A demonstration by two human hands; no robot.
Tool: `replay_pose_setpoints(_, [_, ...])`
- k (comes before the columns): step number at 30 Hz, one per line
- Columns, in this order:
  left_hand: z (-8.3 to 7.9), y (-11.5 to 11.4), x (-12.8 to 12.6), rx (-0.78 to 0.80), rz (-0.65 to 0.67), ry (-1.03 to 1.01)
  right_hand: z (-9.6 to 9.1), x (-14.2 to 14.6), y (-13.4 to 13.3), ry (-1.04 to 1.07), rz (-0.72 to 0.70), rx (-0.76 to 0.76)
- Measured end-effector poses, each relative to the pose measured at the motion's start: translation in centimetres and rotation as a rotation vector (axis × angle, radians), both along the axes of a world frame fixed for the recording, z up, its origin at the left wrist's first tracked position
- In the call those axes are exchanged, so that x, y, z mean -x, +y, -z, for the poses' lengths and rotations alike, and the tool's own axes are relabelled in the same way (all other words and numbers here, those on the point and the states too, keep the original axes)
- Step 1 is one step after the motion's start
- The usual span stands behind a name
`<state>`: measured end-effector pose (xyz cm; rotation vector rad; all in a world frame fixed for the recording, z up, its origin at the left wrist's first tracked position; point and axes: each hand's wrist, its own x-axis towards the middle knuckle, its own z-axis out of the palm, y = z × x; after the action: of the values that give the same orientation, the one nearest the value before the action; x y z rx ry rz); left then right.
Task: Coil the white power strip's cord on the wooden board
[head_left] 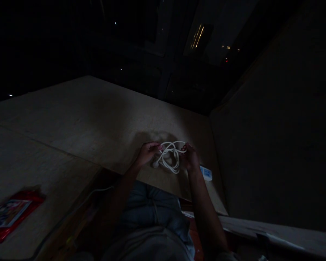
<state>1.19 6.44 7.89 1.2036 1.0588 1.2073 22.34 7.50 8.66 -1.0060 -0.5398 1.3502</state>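
Observation:
A white power cord (174,169) hangs in loose loops between my two hands, just above the pale ledge. At its left side, my left hand (148,151) pinches the cord between thumb and fingers. A white plug (155,164) dangles below that hand. On the other side, my right hand (190,156) is closed around another part of the loops, its fingers curled. A white and blue power strip (206,173) lies just right of my right wrist, partly hidden by the forearm. The dim light hides fine detail of the fingers.
The pale ledge (103,108) runs across the view beneath a dark window (141,47). At the lower left lies a red packet (15,214). A dark wall (274,145) bounds the right side. A thin cable (95,190) hangs by the ledge's front edge.

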Motion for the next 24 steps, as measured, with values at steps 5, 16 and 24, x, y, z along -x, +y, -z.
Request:
replay_pose_setpoints(5, [0.6, -0.4, -1.4, 0.002, -0.111, -0.039, -0.3, -1.7, 0.6, -0.414, -0.038, -0.044])
replay_pose_setpoints(16, [0.6, -1.2, -2.9, -0.056, -0.198, -0.022, -6.9, -0.7, 5.2, -1.192, -0.845, -0.728])
replay_pose_setpoints(24, [0.9, -1.7, -1.9, -0.029, -0.226, -0.048, -6.7, -1.0, 6.8, -1.170, -0.828, -0.724])
